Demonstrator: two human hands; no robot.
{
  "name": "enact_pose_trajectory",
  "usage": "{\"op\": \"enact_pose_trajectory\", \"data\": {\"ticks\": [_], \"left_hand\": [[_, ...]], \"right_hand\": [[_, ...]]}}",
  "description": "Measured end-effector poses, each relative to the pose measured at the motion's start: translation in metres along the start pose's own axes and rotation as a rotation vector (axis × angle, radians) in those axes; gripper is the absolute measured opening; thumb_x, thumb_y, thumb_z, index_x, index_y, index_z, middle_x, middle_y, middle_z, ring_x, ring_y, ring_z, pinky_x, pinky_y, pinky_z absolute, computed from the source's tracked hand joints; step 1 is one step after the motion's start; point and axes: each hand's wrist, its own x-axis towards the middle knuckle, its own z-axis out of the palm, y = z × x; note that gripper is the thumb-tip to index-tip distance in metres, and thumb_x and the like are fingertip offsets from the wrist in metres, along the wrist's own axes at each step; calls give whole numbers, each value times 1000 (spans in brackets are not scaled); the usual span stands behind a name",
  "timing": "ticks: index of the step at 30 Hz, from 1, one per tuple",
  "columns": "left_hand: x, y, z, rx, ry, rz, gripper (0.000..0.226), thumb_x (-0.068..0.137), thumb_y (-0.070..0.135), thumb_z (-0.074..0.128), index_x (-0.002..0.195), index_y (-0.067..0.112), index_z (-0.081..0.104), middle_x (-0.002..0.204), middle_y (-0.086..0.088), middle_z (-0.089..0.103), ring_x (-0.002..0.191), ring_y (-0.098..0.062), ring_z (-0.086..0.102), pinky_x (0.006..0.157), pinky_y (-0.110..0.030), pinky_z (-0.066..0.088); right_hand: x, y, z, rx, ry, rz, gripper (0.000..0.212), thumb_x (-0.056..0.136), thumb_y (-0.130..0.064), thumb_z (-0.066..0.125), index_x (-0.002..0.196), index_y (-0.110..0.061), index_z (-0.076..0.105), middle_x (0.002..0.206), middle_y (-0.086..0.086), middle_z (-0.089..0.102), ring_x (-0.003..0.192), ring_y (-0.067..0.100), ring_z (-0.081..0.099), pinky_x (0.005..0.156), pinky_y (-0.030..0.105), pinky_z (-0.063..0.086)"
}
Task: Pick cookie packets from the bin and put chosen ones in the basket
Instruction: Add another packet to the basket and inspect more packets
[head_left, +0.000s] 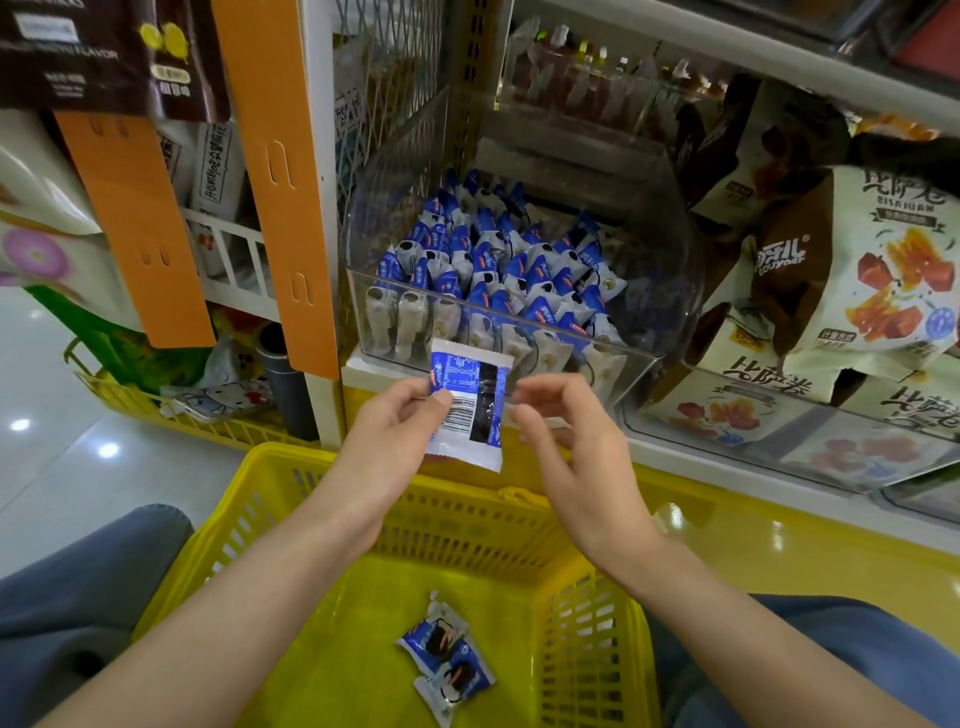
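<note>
packet position: one cookie packet (470, 405) was held in the air in front of the bin (662, 291), above the far wall of the basket (457, 525). its long axis stood nearly upright, top edge tipped slightly left, with the printed barcode side facing the camera.

grip state: the left hand (395, 421) pinched the packet at its left edge, thumb on the near face and fingers behind. the right hand (566, 431) sat just beside the packet's right edge with fingers loosely curled and grasping nothing; contact with the wrapper could not be confirmed.

governing relation: the basket opening lay below the packet and nearer the person. the left hand was the only one with a firm hold, so the release would probably fall to it. the judged path was short: toward the body and down, clear of the basket's far rim.

receiving surface: the basket floor was flat yellow plastic. two packets (447, 654) lay on it near the middle, touching each other, with bare floor around them.

surroundings: the bin was clear-walled and held many upright packets of the same kind. large snack bags (872, 270) filled the shelf to the right. orange panels (280, 171) hung at the left. a glossy floor (47, 405) showed beyond the basket, and the person's trouser legs (78, 597) flanked it.
</note>
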Motion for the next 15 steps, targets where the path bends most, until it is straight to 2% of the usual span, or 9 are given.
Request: {"op": "enact_pose_trajectory", "data": {"ticks": [3,5,7,9,12,15], "left_hand": [[-1,0,2,18,-82,27,15,94,23,48,101,27,61,91,9,70,76,3,66,58,-9,48],[-2,-2,5,102,-126,82,16,94,18,48,95,29,59,90,11,68,78,2,65,63,-8,48],[-2,-5,6,333,-75,199,15,93,16,49,101,28,55,96,11,62,83,-1,59,68,-7,45],[-4,-10,6,532,20,316,27,91,20,53,116,28,49,103,13,55,89,0,53,75,-12,43],[-7,-15,8,584,9,409,42,87,30,57,126,30,42,112,17,50,99,1,49,87,-20,42],[-8,-19,9,612,-37,417,50,82,37,61,128,31,41,119,17,49,104,1,49,90,-21,43]], "right_hand": [[5,0,0,318,-81,275,13,96,-23,43,102,-30,52,96,-13,64,87,0,63,67,15,52],[6,-1,0,458,-151,346,19,98,-21,39,99,-25,57,89,-10,68,79,-1,66,60,13,51],[5,-3,0,455,-152,354,19,98,-20,40,99,-24,58,90,-7,68,79,1,67,61,16,53],[4,-2,2,452,-112,355,15,96,-20,43,97,-24,58,90,-6,68,78,1,66,60,15,52],[4,0,6,420,-71,340,8,93,-17,50,96,-20,56,90,-6,65,73,-2,64,58,14,51],[3,1,10,417,-83,317,6,91,-14,54,96,-16,53,93,-4,63,76,-1,63,61,16,53]]}}
